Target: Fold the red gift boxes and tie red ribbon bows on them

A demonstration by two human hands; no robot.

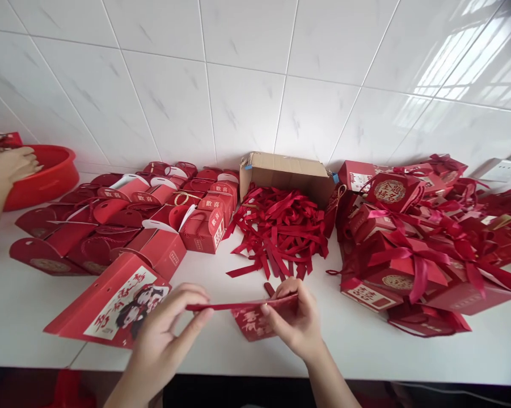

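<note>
A dark red ribbon [233, 306] is stretched almost level between my hands above the white counter. My left hand [170, 326] pinches its left end between thumb and fingers. My right hand [293, 320] is closed on the ribbon's other part, together with the top edge of a small red gift box [253, 324] with pale writing. Fingers cover much of that box, so its full shape is hidden. Left of my left hand lies a larger red box [110, 306] with a cartoon couple on a white panel. A pile of loose red ribbons [284, 226] lies just beyond my hands.
The ribbons spill from an open cardboard carton [287, 170] against the tiled wall. Rows of red boxes [204, 229] stand at left; bow-tied boxes [412, 266] are heaped at right. At far left, another person's hands [15, 164] work over a red basin [46, 184].
</note>
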